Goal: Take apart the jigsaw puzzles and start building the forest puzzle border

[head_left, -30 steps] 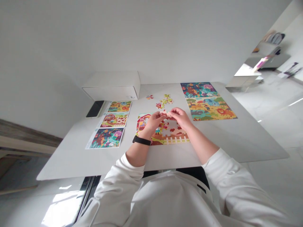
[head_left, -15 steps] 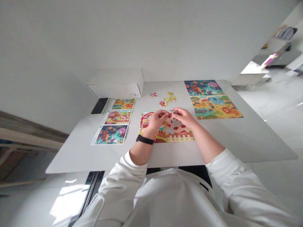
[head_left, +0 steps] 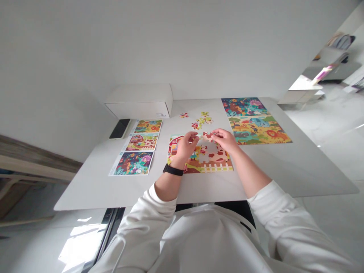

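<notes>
A partly assembled farm jigsaw puzzle (head_left: 217, 155) lies in front of me, with a red barn, a brown-spotted cow and a white fence. Over its upper edge, brown-and-white puzzle pieces (head_left: 208, 136) span the gap between my hands. My right hand (head_left: 226, 140) pinches their right end between thumb and fingers. At the pale left end, the fingers of my left hand (head_left: 186, 146) are curled in a pinch; its wrist wears a black band. The left hand covers part of the barn. Several loose puzzle pieces (head_left: 201, 120) lie just beyond the puzzle.
Three picture cards (head_left: 133, 163) lie in a column at left, beside a phone (head_left: 120, 129). A white box (head_left: 136, 110) stands at the back left against the wall. Two finished-looking puzzles (head_left: 260, 129) lie at right on the grey table (head_left: 307, 170).
My hands have moved apart from nearly touching fingertips, the right one slightly to the right. The brown-and-white pieces between them now show more fully.
</notes>
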### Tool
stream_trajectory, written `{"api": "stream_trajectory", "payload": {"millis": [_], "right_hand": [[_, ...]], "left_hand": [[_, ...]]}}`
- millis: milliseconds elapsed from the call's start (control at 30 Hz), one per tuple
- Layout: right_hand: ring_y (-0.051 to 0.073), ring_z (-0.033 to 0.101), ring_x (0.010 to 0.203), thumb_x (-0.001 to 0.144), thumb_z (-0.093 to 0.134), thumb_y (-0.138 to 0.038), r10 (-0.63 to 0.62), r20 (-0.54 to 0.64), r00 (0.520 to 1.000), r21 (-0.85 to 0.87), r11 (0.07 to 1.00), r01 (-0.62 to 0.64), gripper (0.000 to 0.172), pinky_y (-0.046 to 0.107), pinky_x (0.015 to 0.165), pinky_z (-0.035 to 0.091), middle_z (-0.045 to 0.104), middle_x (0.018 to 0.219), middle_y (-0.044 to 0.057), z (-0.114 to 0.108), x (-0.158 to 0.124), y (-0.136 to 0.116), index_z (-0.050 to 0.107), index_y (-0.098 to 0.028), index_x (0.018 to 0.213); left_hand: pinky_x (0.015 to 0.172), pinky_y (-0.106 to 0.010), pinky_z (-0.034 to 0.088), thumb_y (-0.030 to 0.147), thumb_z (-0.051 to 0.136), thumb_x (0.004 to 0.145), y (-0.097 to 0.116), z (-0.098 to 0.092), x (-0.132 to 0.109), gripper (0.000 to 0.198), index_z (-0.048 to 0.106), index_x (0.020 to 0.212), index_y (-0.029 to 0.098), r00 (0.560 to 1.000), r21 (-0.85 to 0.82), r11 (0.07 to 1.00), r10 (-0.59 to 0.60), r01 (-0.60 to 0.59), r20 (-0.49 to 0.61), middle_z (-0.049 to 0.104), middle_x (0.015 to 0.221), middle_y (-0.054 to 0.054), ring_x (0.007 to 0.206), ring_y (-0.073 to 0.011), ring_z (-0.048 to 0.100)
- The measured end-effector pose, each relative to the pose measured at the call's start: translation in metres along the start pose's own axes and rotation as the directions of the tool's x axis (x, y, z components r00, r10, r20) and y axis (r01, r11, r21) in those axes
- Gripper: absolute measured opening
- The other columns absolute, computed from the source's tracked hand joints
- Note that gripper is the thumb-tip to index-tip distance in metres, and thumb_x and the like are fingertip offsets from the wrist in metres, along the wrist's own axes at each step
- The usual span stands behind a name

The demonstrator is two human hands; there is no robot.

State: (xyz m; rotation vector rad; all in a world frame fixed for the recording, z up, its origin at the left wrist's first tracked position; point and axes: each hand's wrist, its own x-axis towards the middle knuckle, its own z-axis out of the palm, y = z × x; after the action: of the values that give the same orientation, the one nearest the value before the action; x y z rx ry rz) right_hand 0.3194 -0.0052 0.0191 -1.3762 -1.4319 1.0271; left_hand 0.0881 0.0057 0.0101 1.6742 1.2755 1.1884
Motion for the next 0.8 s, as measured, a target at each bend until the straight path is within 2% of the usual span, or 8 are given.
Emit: {"api": "stream_trajectory", "payload": {"millis": [100,200,367,500,667,800], "right_hand": [[0.019,0.063,0.07,0.084,0.076,-0.055,-0.015,0.037,0.999,-0.02,1.0,0.015,0.04,0.029,0.06,0.048,0.079,0.088,0.006,0.004,-0.004,-0.003,0.074,-0.024,0.109],[0.02,0.063,0.071,0.084,0.077,-0.055,-0.034,0.045,0.998,-0.051,0.998,0.036,0.04,0.031,0.061,0.048,0.079,0.088,0.006,0.006,-0.005,-0.004,0.076,-0.024,0.109],[0.02,0.064,0.073,0.087,0.072,-0.055,-0.051,0.015,0.999,-0.073,0.996,0.052,0.039,0.029,0.061,0.046,0.077,0.087,0.004,0.004,-0.003,0.002,0.078,-0.025,0.11],[0.018,0.06,0.068,0.088,0.071,-0.056,-0.044,0.011,0.999,-0.06,0.997,0.045,0.04,0.028,0.058,0.044,0.075,0.087,0.002,0.002,-0.002,0.005,0.078,-0.026,0.113],[0.015,0.054,0.062,0.088,0.07,-0.056,-0.041,0.031,0.999,-0.064,0.997,0.043,0.044,0.027,0.055,0.04,0.075,0.09,0.002,0.003,-0.006,0.0,0.077,-0.024,0.117],[0.017,0.059,0.07,0.087,0.072,-0.057,-0.068,0.08,0.994,-0.047,0.996,0.072,0.046,0.027,0.06,0.045,0.073,0.087,0.003,0.004,-0.008,-0.009,0.079,-0.022,0.116]], "left_hand": [[0.077,-0.028,0.053,0.026,0.075,0.091,0.0,-0.001,-0.002,0.028,0.075,0.118,0.023,0.999,-0.033,0.999,0.004,-0.002,0.046,0.078,0.095,-0.004,0.085,-0.0172,0.071],[0.075,-0.027,0.051,0.026,0.076,0.087,0.0,-0.001,-0.002,0.026,0.078,0.113,0.023,0.997,-0.055,0.998,-0.009,0.014,0.076,0.077,0.09,-0.003,0.08,-0.0165,0.07],[0.066,-0.026,0.047,0.028,0.073,0.086,0.0,0.0,0.0,0.021,0.079,0.105,0.021,0.997,-0.063,0.996,-0.065,0.067,0.036,0.074,0.08,-0.002,0.072,-0.016,0.065],[0.064,-0.026,0.046,0.029,0.073,0.087,0.0,0.001,0.0,0.021,0.079,0.104,0.019,0.996,-0.052,0.995,-0.082,0.084,0.039,0.075,0.081,-0.003,0.069,-0.0157,0.064],[0.067,-0.027,0.047,0.027,0.073,0.088,0.008,-0.001,-0.002,0.018,0.081,0.102,0.019,0.996,-0.035,0.997,-0.064,0.066,0.059,0.076,0.081,-0.003,0.071,-0.0164,0.065],[0.077,-0.03,0.053,0.027,0.071,0.09,0.015,-0.001,-0.005,0.015,0.082,0.098,0.021,0.994,-0.049,0.999,-0.01,0.016,0.113,0.077,0.082,-0.003,0.077,-0.0184,0.068]]}}
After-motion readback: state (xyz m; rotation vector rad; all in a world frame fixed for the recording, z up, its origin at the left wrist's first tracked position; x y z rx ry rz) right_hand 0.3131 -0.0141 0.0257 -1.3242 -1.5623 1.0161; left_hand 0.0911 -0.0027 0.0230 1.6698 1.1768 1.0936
